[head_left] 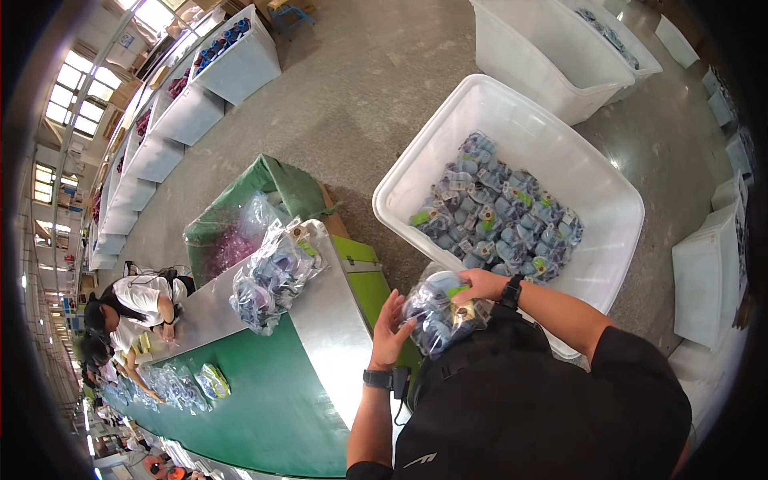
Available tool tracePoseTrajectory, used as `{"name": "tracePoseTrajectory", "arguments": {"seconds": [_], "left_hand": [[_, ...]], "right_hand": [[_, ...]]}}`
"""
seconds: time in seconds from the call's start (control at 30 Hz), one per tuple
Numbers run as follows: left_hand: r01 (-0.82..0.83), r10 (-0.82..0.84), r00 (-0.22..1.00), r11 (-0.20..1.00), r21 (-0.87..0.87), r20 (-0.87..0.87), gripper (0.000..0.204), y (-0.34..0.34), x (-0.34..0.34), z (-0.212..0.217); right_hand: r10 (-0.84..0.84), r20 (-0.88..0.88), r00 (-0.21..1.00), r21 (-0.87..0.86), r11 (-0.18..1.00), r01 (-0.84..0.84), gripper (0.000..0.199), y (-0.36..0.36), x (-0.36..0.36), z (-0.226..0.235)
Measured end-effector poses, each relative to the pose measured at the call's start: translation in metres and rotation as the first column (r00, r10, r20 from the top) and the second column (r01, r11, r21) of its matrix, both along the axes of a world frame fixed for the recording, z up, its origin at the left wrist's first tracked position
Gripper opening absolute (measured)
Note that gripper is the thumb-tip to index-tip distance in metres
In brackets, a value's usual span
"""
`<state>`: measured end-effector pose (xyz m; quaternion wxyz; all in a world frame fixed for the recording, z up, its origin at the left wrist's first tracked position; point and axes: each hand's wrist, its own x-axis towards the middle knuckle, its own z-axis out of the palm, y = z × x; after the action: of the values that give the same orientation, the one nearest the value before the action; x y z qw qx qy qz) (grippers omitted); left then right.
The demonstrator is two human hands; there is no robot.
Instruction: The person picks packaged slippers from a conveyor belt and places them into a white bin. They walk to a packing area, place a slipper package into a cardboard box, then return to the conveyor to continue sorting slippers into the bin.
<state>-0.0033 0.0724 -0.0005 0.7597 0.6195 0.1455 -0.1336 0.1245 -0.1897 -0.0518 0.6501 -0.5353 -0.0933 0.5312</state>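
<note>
Between my two hands is a bundle of clear plastic bags (pixel 436 320) holding blue-grey, shoe-like items, close in front of my body. My left hand (pixel 388 336) grips its left side, fingers up along the plastic and thumb against the front. Closed over the upper right of the same bundle is my right hand (pixel 483 286), next to a green label. Just beyond it stands a large white bin (pixel 552 120), its floor heaped with similar bagged items (pixel 500 212). More such bags (pixel 276 276) lie piled on the metal end of the table to my left.
A green conveyor belt (pixel 264 392) carries several bags (pixel 176 388) on the left, where co-workers (pixel 140 308) stand. A green-lined container (pixel 272 180) adjoins the metal table end. White bins (pixel 232 68) line the far left; others (pixel 544 56) stand at the far right.
</note>
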Motion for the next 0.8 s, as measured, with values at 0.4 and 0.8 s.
{"name": "tracePoseTrajectory", "arguments": {"seconds": [0.4,0.8], "left_hand": [[-0.369,0.406,0.872,0.912,0.179,-0.272,0.058,0.017,-0.096,-0.056],[-0.39,0.483,0.768,0.874,0.29,-0.421,0.059,0.011,-0.199,-0.051]], "right_hand": [[-0.62,-0.004,0.785,-0.177,0.773,0.609,0.044,-0.098,0.036,-0.068],[-0.618,0.351,0.703,-0.716,0.307,0.627,0.077,-0.046,0.151,-0.108]]}}
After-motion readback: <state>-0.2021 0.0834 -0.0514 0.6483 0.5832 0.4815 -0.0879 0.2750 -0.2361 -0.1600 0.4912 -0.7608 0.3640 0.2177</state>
